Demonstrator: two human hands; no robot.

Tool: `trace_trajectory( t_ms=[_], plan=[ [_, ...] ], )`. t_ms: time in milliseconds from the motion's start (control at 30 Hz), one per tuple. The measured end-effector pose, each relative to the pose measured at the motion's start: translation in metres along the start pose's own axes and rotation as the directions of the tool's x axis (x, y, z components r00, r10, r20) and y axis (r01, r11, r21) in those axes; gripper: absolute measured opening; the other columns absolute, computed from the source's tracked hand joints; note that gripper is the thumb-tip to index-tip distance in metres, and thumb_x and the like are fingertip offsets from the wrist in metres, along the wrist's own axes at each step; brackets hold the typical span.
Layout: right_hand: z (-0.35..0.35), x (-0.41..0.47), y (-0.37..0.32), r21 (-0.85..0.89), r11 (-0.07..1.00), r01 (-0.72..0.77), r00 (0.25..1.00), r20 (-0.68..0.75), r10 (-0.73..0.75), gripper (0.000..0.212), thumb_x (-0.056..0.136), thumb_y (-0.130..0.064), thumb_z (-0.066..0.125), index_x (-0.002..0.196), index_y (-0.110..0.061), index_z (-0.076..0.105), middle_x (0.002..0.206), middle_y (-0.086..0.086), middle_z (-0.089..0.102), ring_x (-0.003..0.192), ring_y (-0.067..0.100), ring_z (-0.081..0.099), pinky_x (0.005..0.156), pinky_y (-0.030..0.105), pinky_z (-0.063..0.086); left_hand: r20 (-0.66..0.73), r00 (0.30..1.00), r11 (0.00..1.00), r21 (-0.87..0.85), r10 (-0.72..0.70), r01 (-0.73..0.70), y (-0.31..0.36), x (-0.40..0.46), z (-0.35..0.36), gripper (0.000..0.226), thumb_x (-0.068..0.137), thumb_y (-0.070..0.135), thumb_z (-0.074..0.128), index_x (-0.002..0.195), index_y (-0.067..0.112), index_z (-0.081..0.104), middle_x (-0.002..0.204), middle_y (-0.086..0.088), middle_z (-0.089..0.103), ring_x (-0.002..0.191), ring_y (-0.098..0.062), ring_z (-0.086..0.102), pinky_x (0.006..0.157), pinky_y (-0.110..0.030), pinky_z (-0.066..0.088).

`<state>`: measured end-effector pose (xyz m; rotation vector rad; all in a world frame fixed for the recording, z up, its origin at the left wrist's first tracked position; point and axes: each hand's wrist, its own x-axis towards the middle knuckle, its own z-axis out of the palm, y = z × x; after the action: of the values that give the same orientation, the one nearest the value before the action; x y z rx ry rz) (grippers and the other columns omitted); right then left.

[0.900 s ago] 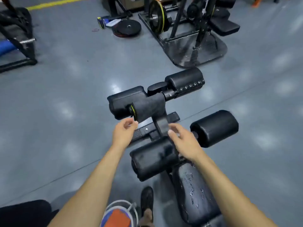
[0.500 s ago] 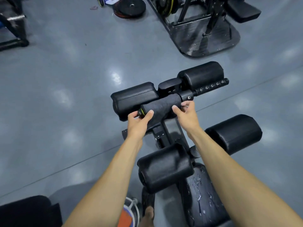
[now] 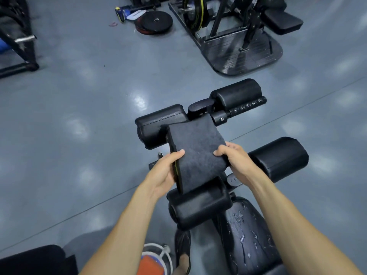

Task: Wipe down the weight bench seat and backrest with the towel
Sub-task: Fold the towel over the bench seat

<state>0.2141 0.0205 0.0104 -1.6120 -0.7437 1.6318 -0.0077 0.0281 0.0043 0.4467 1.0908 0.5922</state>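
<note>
A folded dark grey towel (image 3: 198,153) with a yellow-green edge is held up flat in front of me, above the bench's leg rollers. My left hand (image 3: 165,171) grips its left edge, thumb on top. My right hand (image 3: 233,158) grips its right edge, fingers curled over the cloth. The black bench seat (image 3: 250,235) lies below at lower right, with wet streaks and droplets on its surface. The backrest is out of view.
Black padded rollers stand around the towel: near left (image 3: 198,205), right (image 3: 280,155), far left (image 3: 158,124), far right (image 3: 236,94). A machine platform (image 3: 238,54) and weight plates (image 3: 154,21) lie beyond on the grey floor. A foot in a sandal (image 3: 182,253) stands beside the bench.
Both hands lifted the towel off the bench's front post and drew it back toward me. It has opened from a draped roll into a flat folded pad held at both edges.
</note>
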Motion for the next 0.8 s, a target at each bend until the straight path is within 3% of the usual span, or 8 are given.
trace_trajectory(
  t_ms=[100, 233, 300, 433, 500, 567, 667, 800],
  plan=[
    [-0.014, -0.032, 0.015, 0.036, 0.997, 0.063, 0.997, -0.043, -0.061, 0.007, 0.084, -0.015, 0.068, 0.083, -0.008, 0.069, 0.089, 0.004, 0.076, 0.084, 0.020, 0.069, 0.075, 0.031, 0.048, -0.020, 0.998, 0.983, 0.176, 0.063, -0.058, -0.007, -0.016, 0.017, 0.029, 0.099, 0.035, 0.063, 0.120, 0.018, 0.072, 0.118, -0.002, 0.076, 0.114, -0.020, 0.071, 0.102, -0.040, 0.052],
    [-0.044, -0.094, 0.044, 0.056, 0.991, 0.118, 0.978, -0.178, -0.106, 0.026, 0.099, -0.024, 0.062, 0.092, -0.005, 0.078, 0.077, 0.002, 0.075, 0.064, 0.008, 0.066, 0.058, 0.016, 0.047, -0.012, 0.992, 0.927, 0.356, 0.129, -0.116, -0.033, -0.037, 0.053, 0.018, 0.102, 0.022, 0.059, 0.104, 0.013, 0.074, 0.104, -0.005, 0.080, 0.106, -0.024, 0.074, 0.094, -0.036, 0.055],
    [-0.063, -0.131, 0.063, 0.095, 0.985, 0.145, 0.963, -0.242, -0.118, 0.033, 0.100, -0.026, 0.061, 0.100, 0.003, 0.076, 0.087, 0.010, 0.077, 0.072, 0.010, 0.068, 0.063, 0.017, 0.050, 0.032, 0.990, 0.908, 0.397, 0.135, -0.136, -0.052, -0.052, 0.077, 0.019, 0.103, 0.021, 0.058, 0.103, 0.011, 0.074, 0.102, -0.006, 0.080, 0.106, -0.025, 0.074, 0.094, -0.036, 0.055],
    [-0.103, -0.213, 0.100, 0.153, 0.964, 0.217, 0.926, -0.344, -0.154, 0.035, 0.102, -0.030, 0.057, 0.102, -0.001, 0.077, 0.097, 0.005, 0.079, 0.087, 0.011, 0.073, 0.082, 0.025, 0.057, 0.156, 0.980, 0.839, 0.510, 0.126, -0.190, -0.098, -0.093, 0.125, 0.028, 0.098, 0.035, 0.065, 0.109, 0.013, 0.076, 0.109, -0.002, 0.079, 0.109, -0.020, 0.073, 0.102, -0.039, 0.052],
    [-0.119, -0.251, 0.118, 0.144, 0.950, 0.278, 0.894, -0.401, -0.201, 0.054, 0.095, -0.048, 0.061, 0.100, 0.004, 0.075, 0.101, 0.004, 0.077, 0.091, 0.012, 0.070, 0.093, 0.032, 0.054, 0.234, 0.963, 0.796, 0.553, 0.134, -0.245, -0.124, -0.116, 0.147, 0.026, 0.097, 0.036, 0.068, 0.111, 0.016, 0.077, 0.110, -0.001, 0.079, 0.107, -0.018, 0.074, 0.100, -0.038, 0.053],
    [-0.131, -0.282, 0.138, 0.136, 0.928, 0.346, 0.846, -0.472, -0.246, 0.082, 0.079, -0.070, 0.068, 0.094, 0.011, 0.067, 0.091, 0.004, 0.068, 0.086, 0.015, 0.061, 0.091, 0.038, 0.050, 0.293, 0.943, 0.755, 0.579, 0.158, -0.306, -0.150, -0.134, 0.164, 0.020, 0.097, 0.029, 0.069, 0.111, 0.017, 0.077, 0.108, 0.000, 0.079, 0.105, -0.018, 0.074, 0.095, -0.035, 0.055],
    [-0.146, -0.316, 0.175, 0.171, 0.897, 0.408, 0.778, -0.580, -0.243, 0.067, 0.082, -0.062, 0.072, 0.079, 0.005, 0.067, 0.081, 0.001, 0.062, 0.079, 0.013, 0.054, 0.081, 0.035, 0.044, 0.366, 0.919, 0.697, 0.622, 0.145, -0.357, -0.183, -0.150, 0.180, 0.016, 0.097, 0.024, 0.069, 0.110, 0.017, 0.077, 0.106, 0.002, 0.079, 0.104, -0.016, 0.074, 0.090, -0.028, 0.056],
    [-0.151, -0.345, 0.222, 0.206, 0.865, 0.457, 0.681, -0.707, -0.191, 0.067, 0.083, -0.057, 0.073, 0.075, 0.008, 0.061, 0.080, 0.000, 0.058, 0.079, 0.012, 0.052, 0.078, 0.034, 0.041, 0.450, 0.891, 0.589, 0.707, 0.052, -0.392, -0.216, -0.146, 0.189, 0.021, 0.099, 0.027, 0.067, 0.113, 0.015, 0.077, 0.109, 0.002, 0.079, 0.107, -0.015, 0.073, 0.102, -0.039, 0.054]
  ],
)
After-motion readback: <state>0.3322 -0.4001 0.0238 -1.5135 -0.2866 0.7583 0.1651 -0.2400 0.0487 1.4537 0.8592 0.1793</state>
